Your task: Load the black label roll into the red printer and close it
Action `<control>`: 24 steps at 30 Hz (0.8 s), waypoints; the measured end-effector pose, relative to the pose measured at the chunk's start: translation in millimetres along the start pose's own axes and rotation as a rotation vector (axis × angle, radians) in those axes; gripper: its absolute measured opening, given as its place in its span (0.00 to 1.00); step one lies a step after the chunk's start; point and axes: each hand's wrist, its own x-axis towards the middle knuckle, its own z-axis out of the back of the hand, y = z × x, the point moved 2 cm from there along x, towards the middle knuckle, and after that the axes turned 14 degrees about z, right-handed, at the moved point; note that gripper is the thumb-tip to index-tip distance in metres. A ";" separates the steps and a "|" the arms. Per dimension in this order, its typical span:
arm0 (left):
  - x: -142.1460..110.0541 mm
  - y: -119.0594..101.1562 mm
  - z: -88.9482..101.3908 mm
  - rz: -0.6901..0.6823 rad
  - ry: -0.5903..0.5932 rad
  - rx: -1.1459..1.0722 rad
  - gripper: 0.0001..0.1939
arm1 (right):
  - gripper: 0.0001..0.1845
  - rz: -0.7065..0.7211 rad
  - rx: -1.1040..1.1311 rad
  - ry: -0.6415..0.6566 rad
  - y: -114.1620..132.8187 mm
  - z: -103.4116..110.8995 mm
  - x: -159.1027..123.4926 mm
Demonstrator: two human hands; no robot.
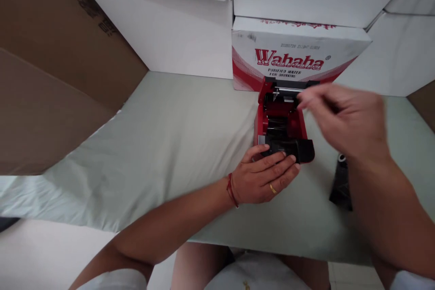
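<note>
A small red and black machine (pixel 302 123), like a label printer, sits on the cloth-covered table with its lid (pixel 295 85) tipped back. Inside it lies a shiny black roll (pixel 277 125). Across the black front part my left hand (pixel 263 174) rests with its fingers stretched out, touching it. My right hand (pixel 350 118), somewhat blurred, is beside the raised lid's right end. Its thumb and forefinger are pinched together; whatever is between them is hidden. Partly behind my right forearm, a black object (pixel 340 186) with a pale ring at its top lies on the table.
A white and red Wahaha water carton (pixel 288 45) stands right behind the machine. White boxes (pixel 170 27) are stacked along the back. At the left rises a large brown carton (pixel 68 81). Pale green cloth (pixel 152 145) covers the table, and its front edge is near my lap.
</note>
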 end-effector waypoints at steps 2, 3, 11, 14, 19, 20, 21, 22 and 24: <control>-0.3 -0.6 -0.2 -0.003 0.002 -0.005 0.13 | 0.16 -0.010 -0.085 -0.262 -12.1 12.2 0.0; -0.4 -0.7 -0.3 -0.004 0.004 0.000 0.12 | 0.17 -0.011 -0.105 -0.291 -20.7 12.9 0.9; 1.4 -0.5 -0.5 -0.013 -0.021 0.005 0.11 | 0.24 -0.137 0.200 -0.123 -39.7 -6.7 -20.8; 1.9 -0.3 -0.1 -0.011 -0.015 0.003 0.12 | 0.20 0.008 0.184 -0.065 -24.5 -1.4 -47.0; 1.9 0.7 0.4 -0.005 0.012 0.005 0.12 | 0.19 0.192 0.042 0.158 -19.6 -2.0 -88.4; 1.7 0.9 0.2 -0.006 0.013 0.006 0.12 | 0.19 0.202 0.009 0.173 -19.4 -2.9 -93.2; 1.4 1.0 -0.2 -0.007 0.015 0.008 0.13 | 0.20 0.212 -0.024 0.180 -18.8 -3.9 -96.7; 1.2 1.1 -0.6 -0.008 0.014 0.010 0.13 | 0.20 0.222 -0.054 0.181 -17.8 -4.9 -98.9; 0.8 1.1 -2.1 -0.009 0.013 0.012 0.13 | 0.21 0.241 -0.096 0.172 -15.3 -7.4 -101.0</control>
